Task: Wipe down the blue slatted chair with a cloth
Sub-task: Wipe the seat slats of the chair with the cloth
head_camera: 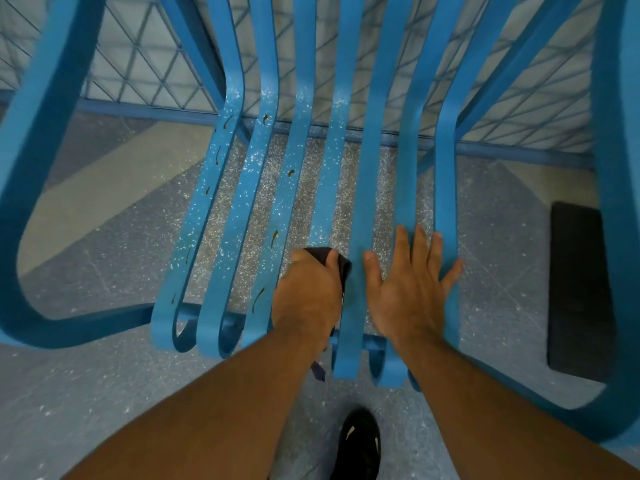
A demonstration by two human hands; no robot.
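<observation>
- Step in hand: wiping of the seat slats of the chair (374, 188), judged about midway across the seat.
- Cloth (327, 257): dark and bunched, pressed on a middle slat near the seat's front edge. A loose end is seen hanging below the front curl of the slats.
- Left hand (306, 292): fingers curled round the cloth, which is gripped and held down on the slat.
- Right hand (405, 289): held flat and open, fingers spread and straight, laid across the slats just right of the cloth. Nothing is held; the chair is judged to be steadied by it.
- Left slats (242, 209): covered in white specks, with brown streaks (275, 239) along several. These are judged not yet wiped.
- Right slats (445, 174): no specks or streaks are seen; judged done.
- Next move, as judged: the cloth is to be drawn along its slat toward the back bend, then shifted leftward slat by slat. Firmer pressure is likely needed on the brown streaks. The armrests and backrest are yet to be checked.
- Surroundings: speckled floor (104, 393), mesh panel (145, 74) behind the chair, dark mat (578, 292) at right, one black shoe (360, 445) below.
- Writing: none legible. White marks are noted on the shoe, but no brand can be made out.
</observation>
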